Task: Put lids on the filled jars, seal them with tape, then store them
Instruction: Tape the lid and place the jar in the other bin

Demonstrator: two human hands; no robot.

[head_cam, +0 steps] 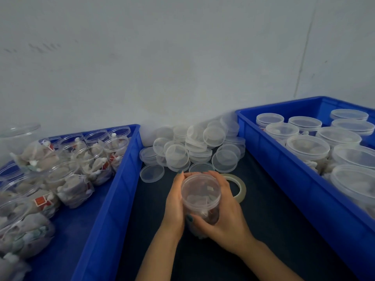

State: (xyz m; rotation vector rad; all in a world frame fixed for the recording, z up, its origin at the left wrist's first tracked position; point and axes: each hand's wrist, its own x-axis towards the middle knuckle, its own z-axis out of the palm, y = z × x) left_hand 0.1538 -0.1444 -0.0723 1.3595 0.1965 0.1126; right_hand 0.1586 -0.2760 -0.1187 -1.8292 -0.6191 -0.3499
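A clear plastic jar [200,197] with a clear lid on top stands on the dark table between the two crates. My left hand [175,205] curls round its left side, fingertips at the lid's rim. On the jar's right, my right hand [225,211] grips it, thumb across the front. A roll of clear tape [237,184] lies flat just behind my right hand. A heap of loose clear lids [194,147] sits at the back of the table.
A blue crate [113,191] on the left holds several open filled jars [71,179]. On the right, a taller blue crate [284,169] holds several lidded jars [308,149]. A grey wall rises right behind the table.
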